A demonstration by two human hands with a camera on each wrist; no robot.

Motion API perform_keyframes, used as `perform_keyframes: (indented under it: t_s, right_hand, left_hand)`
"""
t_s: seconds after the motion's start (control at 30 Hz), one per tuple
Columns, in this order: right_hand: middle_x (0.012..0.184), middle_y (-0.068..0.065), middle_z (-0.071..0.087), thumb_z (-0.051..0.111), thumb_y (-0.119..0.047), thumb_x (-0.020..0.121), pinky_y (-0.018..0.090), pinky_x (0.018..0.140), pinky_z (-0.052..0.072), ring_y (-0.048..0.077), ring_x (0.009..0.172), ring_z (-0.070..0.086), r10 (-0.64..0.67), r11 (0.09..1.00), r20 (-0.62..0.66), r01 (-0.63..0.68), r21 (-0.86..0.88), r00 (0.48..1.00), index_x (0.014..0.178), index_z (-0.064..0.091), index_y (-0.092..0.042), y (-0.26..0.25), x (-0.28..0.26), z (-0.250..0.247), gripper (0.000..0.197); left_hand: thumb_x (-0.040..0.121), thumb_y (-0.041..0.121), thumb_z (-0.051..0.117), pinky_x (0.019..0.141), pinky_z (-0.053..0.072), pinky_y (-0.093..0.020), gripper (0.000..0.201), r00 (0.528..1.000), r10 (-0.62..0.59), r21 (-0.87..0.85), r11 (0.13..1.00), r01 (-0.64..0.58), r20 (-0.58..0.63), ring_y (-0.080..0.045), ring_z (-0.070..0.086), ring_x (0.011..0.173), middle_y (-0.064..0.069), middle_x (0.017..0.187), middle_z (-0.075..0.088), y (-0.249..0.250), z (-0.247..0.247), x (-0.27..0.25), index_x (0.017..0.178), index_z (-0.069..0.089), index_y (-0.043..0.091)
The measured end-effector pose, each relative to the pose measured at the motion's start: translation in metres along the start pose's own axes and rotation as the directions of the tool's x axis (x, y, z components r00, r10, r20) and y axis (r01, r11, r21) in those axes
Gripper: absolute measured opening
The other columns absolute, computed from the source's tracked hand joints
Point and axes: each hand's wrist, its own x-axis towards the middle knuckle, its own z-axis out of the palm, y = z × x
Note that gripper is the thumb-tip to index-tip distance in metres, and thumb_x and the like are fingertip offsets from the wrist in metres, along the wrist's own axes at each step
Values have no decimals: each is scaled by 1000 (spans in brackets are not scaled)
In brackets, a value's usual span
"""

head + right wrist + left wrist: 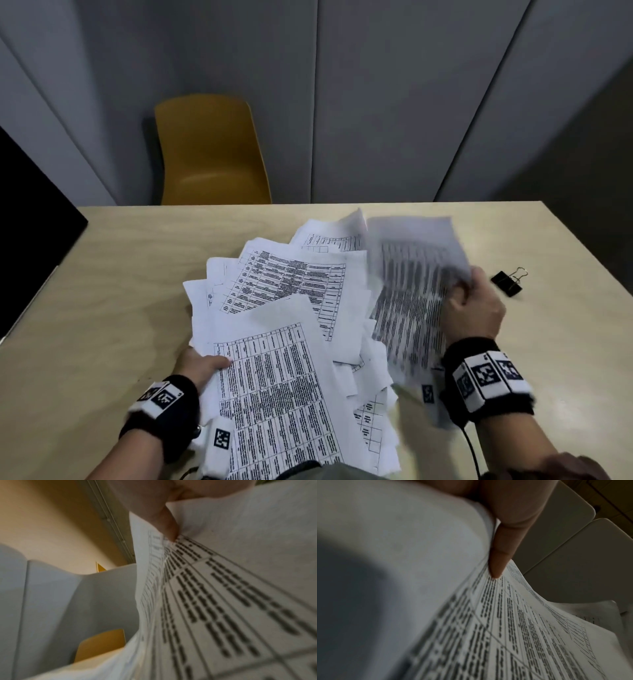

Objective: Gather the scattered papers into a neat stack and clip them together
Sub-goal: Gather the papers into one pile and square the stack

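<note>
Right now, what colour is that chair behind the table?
Mustard yellow; the chair shows best in the head view.

1. A light wooden table (102,274) fills the foreground.
2. A mustard-yellow plastic chair (209,154) stands beyond its far edge.
3. Grey partition panels (394,102) with vertical seams rise behind the chair.
4. A black panel (30,222) sits at the left edge.
5. The lighting is dim.

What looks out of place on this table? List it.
The papers are fanned at mixed angles, not squared. The right hand holds a lifted, blurred sheet; the left hand grips another. The binder clip lies apart, unused.
</note>
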Motion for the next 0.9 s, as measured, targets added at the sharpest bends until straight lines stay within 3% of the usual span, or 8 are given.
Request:
perform_keyframes:
  t_s: [0.07, 0.23, 0.33, 0.43, 0.57, 0.67, 0.77, 0.9]
  right_hand:
    - [70, -2, 53, 41, 0, 78, 17, 57, 28, 16, 63, 45, -81, 987, -156, 102, 128, 984, 95, 63, -2, -14, 6, -4, 28]
    - [79, -36, 55, 38, 4, 82, 0, 68, 35, -19, 72, 49, -103, 859, -268, 222, 462, 958, 90, 59, -15, -40, 5, 5, 30]
    - [85, -25, 61, 42, -2, 90, 10, 75, 42, -13, 81, 53, -57, 766, -265, 212, 606, 963, 90, 58, -35, -50, -3, 12, 37]
    - [91, -27, 63, 41, 5, 90, 9, 78, 42, -12, 84, 55, -109, 691, -275, 272, 670, 955, 97, 53, -23, -65, -11, 14, 32]
    - [91, -32, 62, 40, 6, 90, 7, 77, 42, -14, 84, 55, -168, 630, -245, 295, 719, 955, 98, 52, -17, -87, -25, 19, 28]
    - [81, -32, 61, 40, 3, 86, 4, 68, 41, -17, 75, 53, -143, 674, -125, 189, 714, 982, 100, 51, -11, -81, -33, 36, 23]
    - [69, -18, 59, 43, 0, 88, 14, 58, 41, -8, 61, 51, -97, 850, 173, -8, 527, 980, 102, 53, -14, -58, -45, 58, 22]
    - [91, 15, 64, 43, -3, 89, 28, 66, 39, 32, 84, 60, 68, 990, 508, -123, 75, 859, 112, 51, -7, -17, -63, 76, 25]
  left_hand:
    - [65, 3, 79, 102, 37, -45, 71, 1000, -1, -12, 1000, 1, -5, -39, 50, 116, -14, 124, 52, -2, -1, -1, 124, 42, -7]
    - [68, -1, 65, 90, 45, -48, 21, 996, -37, -222, 974, 53, 76, -36, 59, 89, -20, 101, 64, -7, -8, -1, 86, 58, 7]
    - [70, -6, 56, 85, 46, -59, 35, 986, -91, -207, 971, 119, 139, -40, 60, 82, -26, 93, 63, -13, -12, 2, 105, 56, -5]
    - [75, -16, 56, 86, 47, -47, 31, 985, -85, -167, 980, 110, 151, -36, 60, 82, -22, 90, 65, -13, -14, -4, 106, 57, -11]
    - [79, -16, 56, 99, 41, -53, 32, 984, -56, -233, 968, 95, 166, -37, 59, 97, -24, 102, 62, -10, -8, -11, 109, 56, -3]
    - [79, -12, 59, 101, 40, -51, 32, 986, -37, -257, 963, 78, 162, -35, 59, 99, -23, 104, 62, -7, -6, -14, 109, 58, -2]
    - [71, 14, 75, 99, 42, -56, 41, 986, -71, -276, 955, 110, 148, -37, 63, 100, -21, 103, 68, -16, -7, -3, 108, 62, 0]
    - [79, 31, 67, 95, 44, -61, 38, 938, -154, -377, 886, 270, 310, -40, 64, 102, -23, 106, 69, -18, -11, -4, 111, 65, 9]
